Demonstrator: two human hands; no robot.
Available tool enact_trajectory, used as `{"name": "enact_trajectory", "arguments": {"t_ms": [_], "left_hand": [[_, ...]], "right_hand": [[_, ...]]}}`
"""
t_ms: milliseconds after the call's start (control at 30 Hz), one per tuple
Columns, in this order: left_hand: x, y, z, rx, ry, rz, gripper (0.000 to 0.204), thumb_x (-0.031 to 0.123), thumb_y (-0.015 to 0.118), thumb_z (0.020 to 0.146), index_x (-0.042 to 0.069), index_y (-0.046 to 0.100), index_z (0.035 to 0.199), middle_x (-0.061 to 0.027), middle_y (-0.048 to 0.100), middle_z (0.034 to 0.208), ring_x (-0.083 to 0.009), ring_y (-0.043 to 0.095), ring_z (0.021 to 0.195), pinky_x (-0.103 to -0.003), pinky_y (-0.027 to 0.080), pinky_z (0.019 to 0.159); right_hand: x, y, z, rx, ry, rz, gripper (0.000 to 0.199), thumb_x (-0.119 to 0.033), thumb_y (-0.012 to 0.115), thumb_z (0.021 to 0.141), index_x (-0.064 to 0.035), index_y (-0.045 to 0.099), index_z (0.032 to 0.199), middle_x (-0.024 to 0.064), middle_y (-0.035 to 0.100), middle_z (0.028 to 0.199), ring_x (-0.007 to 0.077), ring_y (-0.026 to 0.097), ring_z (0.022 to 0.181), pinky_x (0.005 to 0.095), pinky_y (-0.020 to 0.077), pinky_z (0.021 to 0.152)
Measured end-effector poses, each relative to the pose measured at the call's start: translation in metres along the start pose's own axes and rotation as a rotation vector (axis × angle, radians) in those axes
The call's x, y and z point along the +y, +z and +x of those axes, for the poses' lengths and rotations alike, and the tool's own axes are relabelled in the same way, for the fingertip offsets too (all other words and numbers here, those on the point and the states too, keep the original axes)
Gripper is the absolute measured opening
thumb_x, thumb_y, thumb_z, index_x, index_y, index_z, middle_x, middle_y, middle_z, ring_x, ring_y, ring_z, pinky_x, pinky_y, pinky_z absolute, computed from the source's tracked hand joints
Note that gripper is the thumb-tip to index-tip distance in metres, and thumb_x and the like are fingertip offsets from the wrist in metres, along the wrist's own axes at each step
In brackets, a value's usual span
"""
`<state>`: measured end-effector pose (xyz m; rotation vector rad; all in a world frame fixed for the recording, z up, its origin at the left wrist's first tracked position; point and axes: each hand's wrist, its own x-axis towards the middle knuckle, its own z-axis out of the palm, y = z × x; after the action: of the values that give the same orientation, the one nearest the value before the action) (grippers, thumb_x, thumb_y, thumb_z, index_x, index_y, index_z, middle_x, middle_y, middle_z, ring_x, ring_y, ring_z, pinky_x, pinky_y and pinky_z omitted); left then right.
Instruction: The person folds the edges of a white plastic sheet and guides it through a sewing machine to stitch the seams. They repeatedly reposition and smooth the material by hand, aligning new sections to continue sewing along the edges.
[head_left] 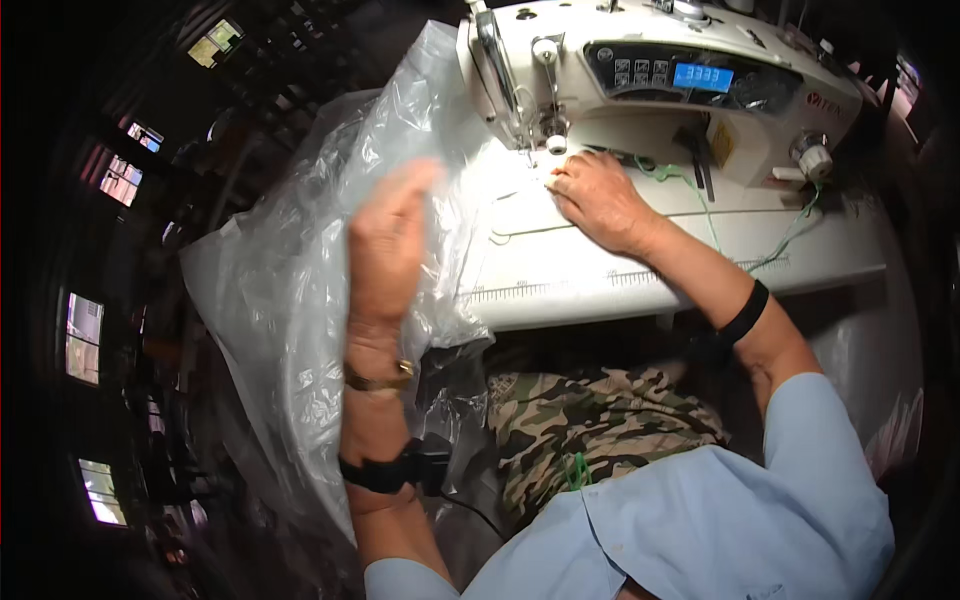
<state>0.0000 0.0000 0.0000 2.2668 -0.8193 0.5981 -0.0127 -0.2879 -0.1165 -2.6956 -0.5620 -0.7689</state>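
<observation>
- Left hand (388, 240): raised, fingers together and nearly straight, pressed flat against a large sheet of clear plastic film (290, 290); it grips nothing, and motion blur softens the fingertips.
- Clear plastic film: lies behind and beneath the left hand, draped over the near-left edge of the worktop (600, 275) and hanging down beside the lap; its upper end reaches up past the left side of the machine head.
- Right hand (598, 198): palm down, fingers slightly spread, pressing flat on the worktop with the fingertips just beside the needle area (553, 140); whether the film extends under it cannot be told.
- Sewing machine (690, 80): white, stands directly beyond the right hand; a control panel with a lit blue display (703, 76) lies on its arm, above and to the right of that hand.
- Green thread (790, 235): trails loosely across the worktop to the right of the right hand.
- Wrists: a gold bracelet (378, 378) and a black strap (385, 470) below the left hand; a black band (745, 312) on the right forearm.
- Camouflage cloth (580, 420): covers the lap, below both hands.
</observation>
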Motion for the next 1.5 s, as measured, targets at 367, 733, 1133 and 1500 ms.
{"name": "enact_trajectory", "arguments": {"t_ms": [367, 733, 1133, 1500], "left_hand": [[-0.138, 0.012, -0.089, -0.053, -0.337, 0.594, 0.032, 0.033, 0.063, 0.091, 0.003, 0.062, 0.101, -0.0164, 0.063, 0.106, -0.0353, 0.057, 0.102, -0.048, 0.046, 0.086], [-0.121, -0.094, -0.154, -0.127, -0.534, 0.096, 0.029, 0.013, 0.067, 0.089, -0.003, 0.047, 0.074, -0.0121, 0.047, 0.063, -0.0144, 0.039, 0.060, -0.031, 0.037, 0.056], [0.015, -0.040, -0.066, -0.231, 0.050, 0.240, 0.028, 0.015, 0.061, 0.091, -0.001, 0.063, 0.115, -0.0151, 0.067, 0.111, -0.0343, 0.059, 0.108, -0.043, 0.046, 0.093], [-0.122, -0.037, -0.074, -0.178, -0.261, 0.598, 0.051, 0.035, 0.051, 0.100, 0.003, 0.047, 0.140, -0.0187, 0.048, 0.144, -0.0366, 0.047, 0.129, -0.043, 0.040, 0.107]], "right_hand": [[-0.011, -0.011, -0.008, -0.061, -0.036, 0.073, 0.026, -0.025, 0.062, 0.090, -0.0049, 0.068, 0.104, 0.0082, 0.064, 0.111, 0.0247, 0.057, 0.108, 0.0404, 0.0424, 0.096], [-0.078, -0.037, -0.102, 0.065, -0.367, 0.455, 0.019, -0.012, 0.069, 0.086, -0.0039, 0.066, 0.103, 0.0120, 0.068, 0.108, 0.0293, 0.065, 0.098, 0.0407, 0.0512, 0.085], [-0.164, 0.090, -0.100, -0.309, 1.210, 1.854, 0.025, -0.015, 0.054, 0.098, 0.0048, 0.065, 0.109, 0.0131, 0.071, 0.098, 0.0216, 0.069, 0.090, 0.0322, 0.0567, 0.077], [-0.209, 0.044, -0.070, -0.347, 0.576, 1.750, 0.043, -0.035, 0.056, 0.100, -0.0001, 0.060, 0.125, 0.0080, 0.067, 0.112, 0.0177, 0.061, 0.105, 0.0320, 0.0489, 0.092]]}}
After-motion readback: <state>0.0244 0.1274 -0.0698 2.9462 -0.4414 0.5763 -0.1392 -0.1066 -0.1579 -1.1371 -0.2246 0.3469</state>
